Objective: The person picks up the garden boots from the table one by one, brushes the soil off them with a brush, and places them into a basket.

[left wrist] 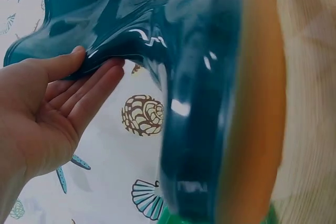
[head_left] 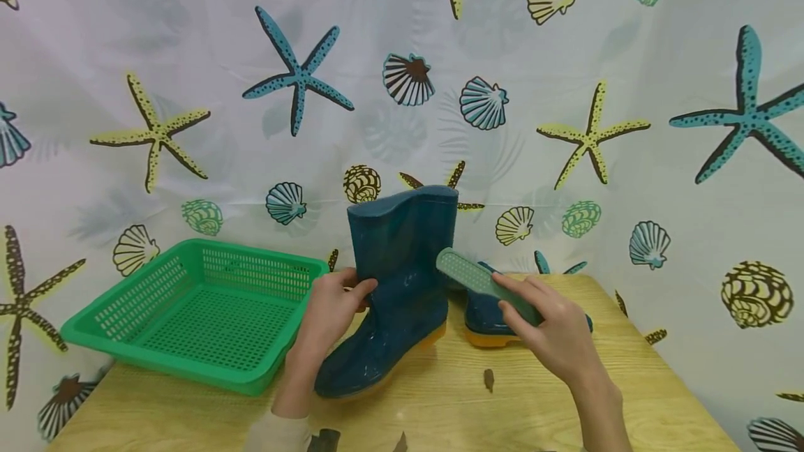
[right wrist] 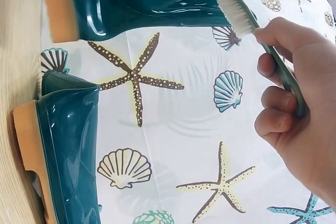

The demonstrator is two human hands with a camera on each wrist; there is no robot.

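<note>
A dark blue rubber boot (head_left: 405,284) with an orange sole stands tilted over the table, toe toward the lower left. My left hand (head_left: 329,309) pinches the front of its shaft, thumb on the near side; in the left wrist view the hand (left wrist: 39,114) has its fingers behind the boot (left wrist: 194,77). My right hand (head_left: 559,330) grips a green scrub brush (head_left: 477,277). In the right wrist view, the brush's pale bristles (right wrist: 231,11) face the boot's shaft (right wrist: 157,3), and the fingers of the hand (right wrist: 304,72) curl round the handle.
A second blue boot (head_left: 490,312) lies behind the brush on the wooden table (head_left: 452,417), partly hidden by the right hand. To the left sits a green plastic basket (head_left: 169,361). Small dark flecks (head_left: 488,379) lie near the front. A shell-patterned curtain (head_left: 377,138) hangs behind.
</note>
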